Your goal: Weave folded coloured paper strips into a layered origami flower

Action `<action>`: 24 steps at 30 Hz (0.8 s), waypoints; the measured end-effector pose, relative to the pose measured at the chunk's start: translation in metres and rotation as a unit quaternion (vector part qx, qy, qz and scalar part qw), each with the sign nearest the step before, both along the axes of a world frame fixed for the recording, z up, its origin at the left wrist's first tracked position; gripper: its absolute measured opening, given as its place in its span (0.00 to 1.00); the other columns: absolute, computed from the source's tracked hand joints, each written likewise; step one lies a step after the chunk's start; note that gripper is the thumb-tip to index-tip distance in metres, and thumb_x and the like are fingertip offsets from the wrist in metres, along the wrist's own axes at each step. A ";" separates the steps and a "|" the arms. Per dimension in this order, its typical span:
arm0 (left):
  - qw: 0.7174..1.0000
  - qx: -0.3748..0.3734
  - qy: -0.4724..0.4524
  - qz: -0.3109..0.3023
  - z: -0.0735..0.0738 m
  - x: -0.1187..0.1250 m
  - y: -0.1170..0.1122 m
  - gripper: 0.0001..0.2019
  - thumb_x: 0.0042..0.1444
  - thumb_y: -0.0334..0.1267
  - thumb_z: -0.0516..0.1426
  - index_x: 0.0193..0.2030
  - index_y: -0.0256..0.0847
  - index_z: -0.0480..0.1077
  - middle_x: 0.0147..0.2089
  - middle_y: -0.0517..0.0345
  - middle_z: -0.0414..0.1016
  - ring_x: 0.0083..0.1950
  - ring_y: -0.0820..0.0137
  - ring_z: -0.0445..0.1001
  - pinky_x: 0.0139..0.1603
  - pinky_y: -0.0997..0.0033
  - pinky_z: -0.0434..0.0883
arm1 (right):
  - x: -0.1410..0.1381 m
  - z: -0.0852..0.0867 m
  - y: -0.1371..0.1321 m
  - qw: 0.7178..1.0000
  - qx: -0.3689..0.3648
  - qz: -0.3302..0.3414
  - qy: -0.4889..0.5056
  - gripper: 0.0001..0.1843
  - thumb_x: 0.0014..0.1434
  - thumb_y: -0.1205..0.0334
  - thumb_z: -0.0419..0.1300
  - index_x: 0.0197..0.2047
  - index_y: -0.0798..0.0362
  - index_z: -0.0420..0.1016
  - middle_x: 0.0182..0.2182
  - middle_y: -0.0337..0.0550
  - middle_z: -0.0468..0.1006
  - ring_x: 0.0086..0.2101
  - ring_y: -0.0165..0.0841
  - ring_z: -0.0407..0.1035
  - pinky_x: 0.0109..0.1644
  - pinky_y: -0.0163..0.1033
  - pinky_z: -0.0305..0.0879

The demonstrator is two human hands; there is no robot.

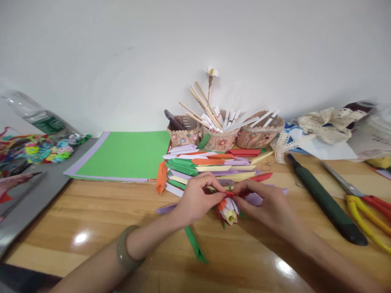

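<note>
A paper flower [229, 212] of folded white, yellow, orange and red pieces hangs between my hands, its yellow centre facing down toward me. My left hand [200, 195], with a ring and a bangle on that arm, pinches its red upper end. From the other side, my right hand [265, 199] also has thumb and fingers closed on that red paper. Just behind lie several folded paper strips [210, 162] in green, white, orange, purple, yellow and red. One green folded strip [195, 244] rests on the table below my left hand.
Decorated pots [218, 140] with sticks and pens stand against the wall. Green paper sheets [122, 156] lie left. A dark green cutter-like tool [326, 199] and yellow-red scissors [357, 203] are right. Another person's hand [14, 185] shows at far left, near a bottle [39, 116].
</note>
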State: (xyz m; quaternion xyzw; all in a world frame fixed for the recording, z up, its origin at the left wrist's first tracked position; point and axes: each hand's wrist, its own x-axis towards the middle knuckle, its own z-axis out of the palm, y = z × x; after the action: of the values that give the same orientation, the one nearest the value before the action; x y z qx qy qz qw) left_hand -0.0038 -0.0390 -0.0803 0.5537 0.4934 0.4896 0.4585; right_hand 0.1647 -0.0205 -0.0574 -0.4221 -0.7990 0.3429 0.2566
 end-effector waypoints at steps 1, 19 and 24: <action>1.000 0.010 -0.001 0.001 0.000 0.000 0.000 0.04 0.42 0.30 0.60 0.21 0.37 0.69 0.25 0.59 0.69 0.30 0.73 0.66 0.31 0.74 0.63 | 0.000 0.001 0.000 1.000 -0.006 -0.004 0.000 0.03 0.52 0.66 0.56 0.29 0.52 0.70 0.25 0.39 0.77 0.26 0.31 0.70 0.30 0.34 0.65; 0.994 -0.037 -0.097 -0.046 0.005 -0.001 -0.002 0.06 0.45 0.38 0.61 0.28 0.37 0.73 0.31 0.56 0.73 0.33 0.71 0.70 0.36 0.71 0.67 | -0.001 0.007 -0.003 0.996 0.032 -0.070 0.033 0.04 0.49 0.63 0.56 0.24 0.51 0.69 0.21 0.38 0.75 0.23 0.31 0.68 0.25 0.34 0.62; 0.990 -0.016 -0.094 -0.105 0.009 -0.005 -0.004 0.06 0.47 0.37 0.60 0.25 0.38 0.75 0.35 0.54 0.71 0.39 0.69 0.70 0.43 0.69 0.66 | -0.002 0.009 -0.005 0.996 0.020 -0.076 0.040 0.06 0.50 0.64 0.55 0.24 0.52 0.70 0.21 0.39 0.75 0.24 0.32 0.68 0.27 0.35 0.63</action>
State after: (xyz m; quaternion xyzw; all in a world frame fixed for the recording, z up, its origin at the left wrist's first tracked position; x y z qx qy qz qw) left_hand -0.0085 -0.0434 -0.0712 0.5470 0.3947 0.4804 0.5605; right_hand 0.1622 -0.0251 -0.0486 -0.4629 -0.7601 0.3231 0.3218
